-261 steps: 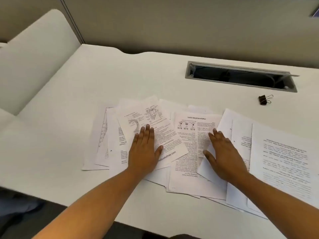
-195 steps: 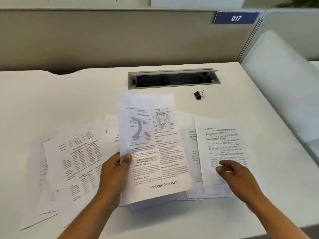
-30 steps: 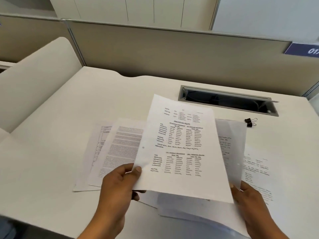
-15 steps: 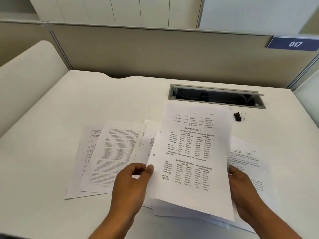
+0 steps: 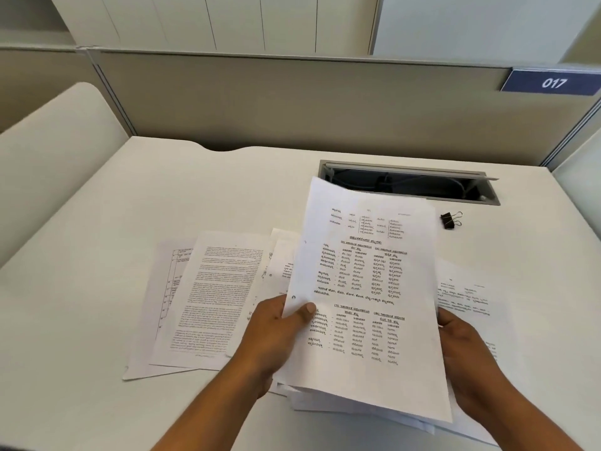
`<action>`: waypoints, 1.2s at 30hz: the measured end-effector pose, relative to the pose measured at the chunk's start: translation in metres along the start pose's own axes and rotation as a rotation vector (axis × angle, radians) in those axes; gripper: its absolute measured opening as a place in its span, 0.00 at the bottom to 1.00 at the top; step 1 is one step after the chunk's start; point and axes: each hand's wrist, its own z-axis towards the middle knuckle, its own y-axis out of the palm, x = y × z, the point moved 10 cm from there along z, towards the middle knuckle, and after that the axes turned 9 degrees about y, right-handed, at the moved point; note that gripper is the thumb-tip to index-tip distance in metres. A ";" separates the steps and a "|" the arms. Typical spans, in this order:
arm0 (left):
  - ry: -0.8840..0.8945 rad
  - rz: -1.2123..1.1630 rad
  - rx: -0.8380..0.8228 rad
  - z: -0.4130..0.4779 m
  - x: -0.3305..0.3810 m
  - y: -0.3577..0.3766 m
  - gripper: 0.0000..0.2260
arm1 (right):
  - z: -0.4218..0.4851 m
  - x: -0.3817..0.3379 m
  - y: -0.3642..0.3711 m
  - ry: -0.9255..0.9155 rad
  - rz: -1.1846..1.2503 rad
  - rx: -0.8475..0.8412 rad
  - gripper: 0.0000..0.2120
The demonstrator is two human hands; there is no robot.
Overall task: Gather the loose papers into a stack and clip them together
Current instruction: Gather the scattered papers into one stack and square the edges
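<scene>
Left hand (image 5: 276, 336), right hand (image 5: 465, 353) hold stack (image 5: 367, 288) (long axis pointing away).

A cable slot (image 5: 409, 184) with a grey metal frame is cut into the white desk (image 5: 182, 196); its flap is raised and dark cables lie inside. Left of the slot, the desk's back edge dips in a shallow curved notch (image 5: 224, 148). Directly behind the slot stands a beige partition panel (image 5: 292, 102). Up and to the right of the slot, a blue plate reading 017 (image 5: 553, 83) is fixed to that partition. Far left of the slot rises a white side divider with a rounded corner (image 5: 55, 151); another white divider (image 5: 582, 177) stands to its right. Beyond the partition, above the slot, are white cabinet fronts with vertical seams (image 5: 227, 21). The light is soft and even.
</scene>
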 end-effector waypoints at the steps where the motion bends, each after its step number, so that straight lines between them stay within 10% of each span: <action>1: 0.006 -0.005 0.015 0.000 -0.001 0.000 0.08 | 0.001 0.000 -0.002 -0.002 -0.002 0.015 0.11; 11: 0.026 -0.050 -0.032 -0.006 -0.002 0.004 0.10 | 0.007 0.016 0.001 0.042 0.017 -0.001 0.23; 15: -0.001 -0.045 -0.049 -0.006 -0.011 -0.007 0.10 | 0.012 0.024 -0.006 0.067 -0.069 0.096 0.07; 21: -0.028 0.253 0.357 -0.003 -0.048 -0.108 0.11 | 0.009 0.015 -0.017 0.063 -0.239 0.212 0.07; 29: -0.472 0.813 0.688 -0.039 -0.110 -0.240 0.31 | 0.011 0.021 -0.031 0.071 -0.327 0.272 0.45; 33: -0.455 0.702 0.719 -0.035 -0.120 -0.251 0.34 | -0.001 0.010 -0.014 0.069 -0.298 0.238 0.12; 36: -0.370 0.559 0.740 -0.027 -0.123 -0.251 0.33 | -0.003 0.009 -0.010 0.087 -0.294 0.222 0.14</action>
